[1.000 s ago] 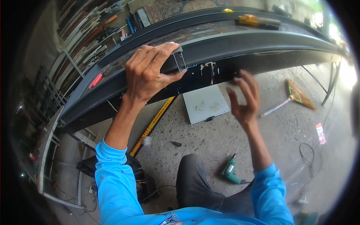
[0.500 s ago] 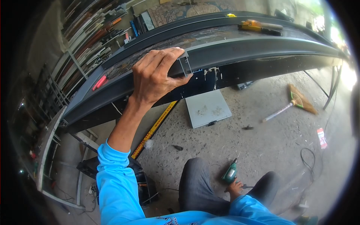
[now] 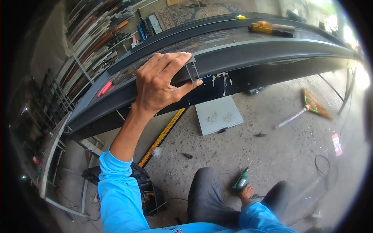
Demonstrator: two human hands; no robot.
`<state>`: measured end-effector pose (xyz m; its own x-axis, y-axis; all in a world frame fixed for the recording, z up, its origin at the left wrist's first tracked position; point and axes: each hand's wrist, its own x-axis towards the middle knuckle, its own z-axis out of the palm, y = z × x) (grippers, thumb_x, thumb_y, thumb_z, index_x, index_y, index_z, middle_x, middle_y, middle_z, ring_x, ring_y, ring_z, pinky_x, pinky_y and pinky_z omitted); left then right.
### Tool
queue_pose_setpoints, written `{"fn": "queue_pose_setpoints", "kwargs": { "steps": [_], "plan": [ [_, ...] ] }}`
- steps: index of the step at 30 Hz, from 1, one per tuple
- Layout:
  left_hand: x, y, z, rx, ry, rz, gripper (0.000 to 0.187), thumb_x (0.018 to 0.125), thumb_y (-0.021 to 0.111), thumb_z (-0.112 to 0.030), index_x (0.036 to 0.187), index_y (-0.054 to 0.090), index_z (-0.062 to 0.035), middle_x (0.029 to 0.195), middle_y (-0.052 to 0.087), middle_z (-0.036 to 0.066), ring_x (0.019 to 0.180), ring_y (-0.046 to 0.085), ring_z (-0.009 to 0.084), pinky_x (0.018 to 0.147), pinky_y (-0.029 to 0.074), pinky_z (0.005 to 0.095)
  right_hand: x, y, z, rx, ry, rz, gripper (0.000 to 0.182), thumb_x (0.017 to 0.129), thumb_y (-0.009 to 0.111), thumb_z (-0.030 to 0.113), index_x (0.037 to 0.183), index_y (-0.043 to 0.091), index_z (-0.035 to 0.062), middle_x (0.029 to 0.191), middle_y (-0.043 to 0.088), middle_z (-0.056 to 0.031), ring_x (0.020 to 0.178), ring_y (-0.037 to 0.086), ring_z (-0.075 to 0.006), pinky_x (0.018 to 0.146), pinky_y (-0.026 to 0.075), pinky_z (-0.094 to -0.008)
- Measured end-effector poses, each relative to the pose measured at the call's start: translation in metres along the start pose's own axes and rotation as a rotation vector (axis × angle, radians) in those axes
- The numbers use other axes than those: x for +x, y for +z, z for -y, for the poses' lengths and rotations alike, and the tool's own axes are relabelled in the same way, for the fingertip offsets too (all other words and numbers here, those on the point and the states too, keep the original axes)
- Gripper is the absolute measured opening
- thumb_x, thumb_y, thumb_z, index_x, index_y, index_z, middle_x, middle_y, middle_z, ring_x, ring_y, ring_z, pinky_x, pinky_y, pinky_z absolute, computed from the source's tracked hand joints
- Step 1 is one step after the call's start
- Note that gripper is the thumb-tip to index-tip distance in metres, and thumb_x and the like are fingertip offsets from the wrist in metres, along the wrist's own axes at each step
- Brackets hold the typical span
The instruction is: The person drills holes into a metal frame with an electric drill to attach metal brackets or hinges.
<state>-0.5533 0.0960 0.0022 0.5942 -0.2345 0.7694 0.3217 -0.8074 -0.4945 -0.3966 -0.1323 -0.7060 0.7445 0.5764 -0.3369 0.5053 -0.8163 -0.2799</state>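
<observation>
My left hand [image 3: 160,83] is closed round a dark grey metal profile [image 3: 192,70] at the front edge of the workbench [image 3: 264,48]. Its hollow end shows between my thumb below and fingers above; my palm hides the rest. Low down, between my knees, my right hand [image 3: 245,192] grips a green power drill [image 3: 241,181]. The drill's bit points up and away from me, apart from the profile.
Yellow-and-black tools [image 3: 271,28] and red-handled pliers [image 3: 105,89] lie on the bench. Below are a grey case [image 3: 219,115], a yellow level [image 3: 162,138], a broom [image 3: 315,104], a black toolbox [image 3: 149,192] and cords. Stacked profiles [image 3: 87,50] stand at the left.
The view has shifted slightly, so the bench and floor things sit a little further right and down. Both hands keep their grip on the profile and the power drill.
</observation>
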Motion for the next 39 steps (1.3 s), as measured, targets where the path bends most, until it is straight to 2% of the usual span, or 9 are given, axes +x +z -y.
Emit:
{"fn": "queue_pose_setpoints", "kwargs": {
  "steps": [8,14,19,26,28,29,32,33,39],
  "plan": [
    [-0.002,0.002,0.004,-0.021,-0.001,0.008,0.051,0.062,0.085,-0.026,0.104,0.064,-0.0073,0.100,0.069,0.011,0.090,0.067,0.0234,0.079,0.055,0.0332,-0.021,-0.055,0.028,-0.041,-0.230,0.107,0.107,0.071,0.076,0.028,0.149,0.005,0.0088,0.124,0.048,-0.0173,0.112,0.052,-0.0332,0.096,0.036,-0.0480],
    [-0.002,0.002,0.005,-0.033,-0.022,0.024,0.049,0.062,0.085,-0.027,0.102,0.065,-0.0064,0.100,0.069,0.011,0.090,0.068,0.0238,0.080,0.055,0.0348,-0.023,-0.150,0.069,0.050,-0.282,0.063,0.095,0.064,0.072,0.019,0.143,0.021,0.0055,0.107,0.060,-0.0214,0.097,0.061,-0.0404,0.079,0.048,-0.0470],
    [-0.002,0.004,0.007,-0.048,-0.001,-0.006,0.049,0.062,0.085,-0.027,0.102,0.065,-0.0064,0.100,0.069,0.010,0.088,0.068,0.0239,0.080,0.055,0.0341,-0.090,-0.330,0.091,1.273,-0.130,0.078,0.063,0.072,0.055,0.001,0.133,0.041,-0.0001,0.083,0.062,-0.0122,0.050,0.059,-0.0167,0.043,0.047,-0.0276],
    [-0.001,0.001,0.003,-0.032,0.003,0.012,0.048,0.065,0.084,-0.027,0.104,0.063,-0.0071,0.101,0.069,0.010,0.089,0.068,0.0243,0.078,0.054,0.0348,-0.217,-0.495,0.092,1.584,-0.568,-0.408,0.055,0.068,0.072,0.007,0.118,0.051,-0.0023,0.101,0.060,-0.0167,0.081,0.064,-0.0232,0.069,0.053,-0.0322],
    [-0.001,0.003,0.007,-0.032,0.019,0.004,0.049,0.065,0.084,-0.027,0.105,0.063,-0.0064,0.102,0.069,0.011,0.088,0.068,0.0244,0.078,0.053,0.0349,-0.218,-0.508,0.061,0.875,-0.686,-0.590,0.053,0.070,0.070,0.004,0.119,0.051,-0.0030,0.103,0.060,-0.0179,0.086,0.063,-0.0256,0.070,0.052,-0.0324],
    [-0.001,0.002,0.007,-0.032,0.016,0.019,0.050,0.065,0.084,-0.027,0.105,0.063,-0.0058,0.102,0.069,0.011,0.088,0.068,0.0246,0.078,0.053,0.0351,-0.227,-0.513,0.067,1.430,-1.011,-0.469,0.054,0.072,0.070,0.005,0.121,0.050,-0.0032,0.102,0.060,-0.0192,0.090,0.062,-0.0265,0.072,0.051,-0.0339],
    [0.000,0.002,0.007,-0.038,0.026,0.023,0.050,0.066,0.083,-0.026,0.105,0.063,-0.0048,0.102,0.069,0.012,0.087,0.068,0.0250,0.077,0.054,0.0354,-0.258,-0.530,0.050,1.908,-0.657,-0.019,0.060,0.071,0.071,0.006,0.125,0.046,-0.0041,0.108,0.058,-0.0200,0.098,0.059,-0.0263,0.081,0.050,-0.0373],
    [-0.001,0.001,0.006,-0.031,0.033,0.020,0.050,0.066,0.083,-0.026,0.105,0.062,-0.0043,0.101,0.069,0.012,0.086,0.068,0.0252,0.077,0.054,0.0355,-0.266,-0.524,0.058,1.022,-0.692,-0.549,0.066,0.073,0.072,0.011,0.129,0.042,-0.0043,0.119,0.055,-0.0207,0.105,0.058,-0.0281,0.091,0.047,-0.0403],
    [0.000,0.004,0.008,-0.020,0.056,-0.017,0.053,0.064,0.083,-0.029,0.106,0.062,-0.0044,0.095,0.069,0.011,0.081,0.067,0.0209,0.071,0.053,0.0326,-0.279,-0.559,0.136,0.805,-0.949,-1.001,0.060,0.077,0.075,0.021,0.124,0.051,-0.0066,0.107,0.064,-0.0214,0.092,0.067,-0.0288,0.083,0.052,-0.0354]
  ]
}}
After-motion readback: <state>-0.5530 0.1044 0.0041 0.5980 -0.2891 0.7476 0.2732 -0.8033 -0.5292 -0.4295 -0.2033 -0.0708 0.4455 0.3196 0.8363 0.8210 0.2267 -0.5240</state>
